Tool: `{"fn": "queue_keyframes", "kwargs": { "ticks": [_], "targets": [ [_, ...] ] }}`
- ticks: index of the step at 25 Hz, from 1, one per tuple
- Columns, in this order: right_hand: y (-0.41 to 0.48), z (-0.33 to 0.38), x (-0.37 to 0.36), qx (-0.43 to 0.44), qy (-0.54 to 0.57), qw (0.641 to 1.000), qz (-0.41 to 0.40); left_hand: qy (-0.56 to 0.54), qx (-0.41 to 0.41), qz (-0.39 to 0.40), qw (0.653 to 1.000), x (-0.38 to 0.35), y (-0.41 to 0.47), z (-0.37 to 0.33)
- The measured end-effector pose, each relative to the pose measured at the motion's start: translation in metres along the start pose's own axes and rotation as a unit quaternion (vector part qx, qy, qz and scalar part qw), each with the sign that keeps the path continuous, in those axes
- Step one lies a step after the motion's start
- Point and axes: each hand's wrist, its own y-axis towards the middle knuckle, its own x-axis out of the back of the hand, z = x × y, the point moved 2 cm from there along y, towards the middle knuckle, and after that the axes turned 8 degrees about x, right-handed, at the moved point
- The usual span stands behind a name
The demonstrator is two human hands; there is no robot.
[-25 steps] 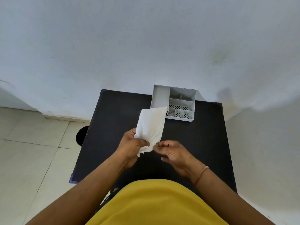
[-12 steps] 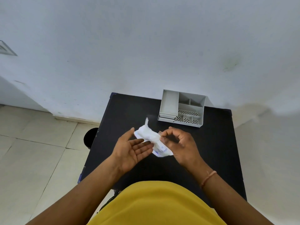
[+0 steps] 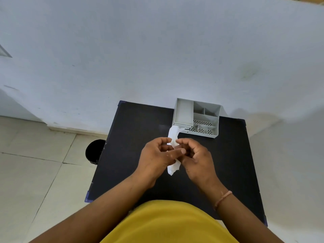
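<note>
Fingers (image 3: 176,152) of the left hand (image 3: 154,156) lay curled across the middle of a rolled white tissue (image 3: 173,135), hiding that stretch of it. The right hand (image 3: 197,159) faced it, fingers bent inward and pinching the same roll from the other side. Only the tissue's two ends showed: one rose above the thumbs, the other hung crumpled below the palms. Whether its upper end touched the grey organizer (image 3: 184,111) behind it could not be told; the two merely overlapped in view. Both forearms reached in from the bottom corners, meeting over the black table (image 3: 133,137). A thin bracelet (image 3: 223,199) circled the right wrist. A yellow shirt (image 3: 168,223) covered the table's near edge, and a dark bin (image 3: 95,151) stood half hidden beside its left edge.
</note>
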Motion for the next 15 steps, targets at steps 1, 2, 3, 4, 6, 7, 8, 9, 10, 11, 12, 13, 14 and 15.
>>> {"fn": "queue_keyframes", "kwargs": {
  "ticks": [1,2,3,4,6,7,8,9,10,11,12,13,14,15],
  "targets": [
    [-0.001,0.001,-0.003,0.003,-0.003,1.000,0.006,0.001,0.000,-0.013,1.000,0.003,0.001,0.001],
    [-0.002,0.002,-0.005,-0.002,0.003,1.000,0.008,-0.007,0.005,-0.022,1.000,0.006,0.002,0.003],
    [-0.004,0.003,-0.008,-0.012,0.013,1.000,0.005,-0.017,0.012,-0.028,0.999,0.010,0.003,0.006],
    [-0.005,0.003,-0.010,-0.024,0.020,0.999,-0.001,-0.023,0.022,-0.032,0.999,0.014,0.003,0.008],
    [-0.009,0.003,-0.016,-0.048,0.019,0.999,-0.015,-0.023,0.040,-0.037,0.998,0.019,0.003,0.012],
    [-0.011,0.002,-0.019,-0.056,0.017,0.998,-0.020,-0.023,0.047,-0.037,0.998,0.021,0.002,0.014],
    [-0.014,0.002,-0.021,-0.064,0.017,0.998,-0.025,-0.022,0.053,-0.036,0.998,0.022,0.002,0.015],
    [-0.016,0.002,-0.023,-0.069,0.016,0.997,-0.030,-0.022,0.058,-0.034,0.998,0.024,0.002,0.016],
    [-0.018,0.002,-0.024,-0.073,0.015,0.997,-0.036,-0.020,0.060,-0.032,0.997,0.026,0.003,0.017],
    [-0.020,0.002,-0.024,-0.079,0.015,0.996,-0.044,-0.013,0.060,-0.032,0.998,0.027,0.003,0.018],
    [-0.021,0.002,-0.024,-0.086,0.014,0.995,-0.054,0.001,0.059,-0.034,0.998,0.028,0.004,0.019],
    [-0.023,0.001,-0.023,-0.094,0.012,0.993,-0.065,0.018,0.058,-0.037,0.997,0.029,0.004,0.020],
    [-0.024,0.000,-0.023,-0.100,0.008,0.992,-0.078,0.034,0.054,-0.039,0.997,0.030,0.004,0.020],
    [-0.025,-0.002,-0.022,-0.102,0.002,0.990,-0.093,0.046,0.047,-0.038,0.997,0.031,0.004,0.021]
  ]
}}
